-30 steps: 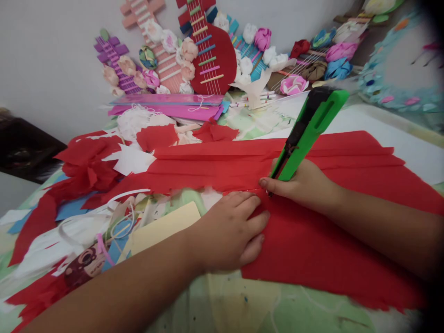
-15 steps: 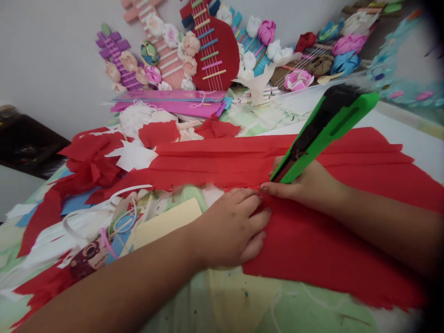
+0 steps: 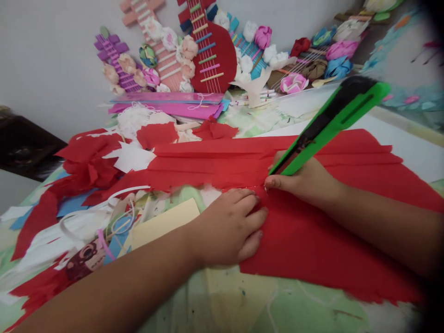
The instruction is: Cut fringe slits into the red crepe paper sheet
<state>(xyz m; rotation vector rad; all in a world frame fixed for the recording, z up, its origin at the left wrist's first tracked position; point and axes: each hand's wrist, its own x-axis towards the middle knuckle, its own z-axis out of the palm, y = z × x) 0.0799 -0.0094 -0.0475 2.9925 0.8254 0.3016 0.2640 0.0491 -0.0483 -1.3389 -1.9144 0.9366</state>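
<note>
A large sheet of red crepe paper [image 3: 312, 240] lies across the table, with a fold and creases along its far part. My right hand [image 3: 301, 182] is closed around a green and black utility knife [image 3: 326, 122], which leans up to the right. The knife's low end is at a slit line in the paper, its tip hidden by my thumb and fingers. Just left of it, my left hand [image 3: 231, 226] lies palm down on the paper's near-left edge, fingers laid out on the red sheet beside the slit.
Red scraps [image 3: 93, 157], white paper pieces [image 3: 133, 157] and a cream card [image 3: 166, 222] lie to the left. Behind stand a red guitar-shaped craft [image 3: 217, 60], a purple one [image 3: 116, 64] and several paper flowers. Magenta strips [image 3: 166, 108] lie before them. A green-patterned cover [image 3: 305, 305] shows in front.
My right hand has slid slightly right along the slit with the utility knife, which leans a little further right. My left hand stays on the paper. The whole view has shifted slightly.
</note>
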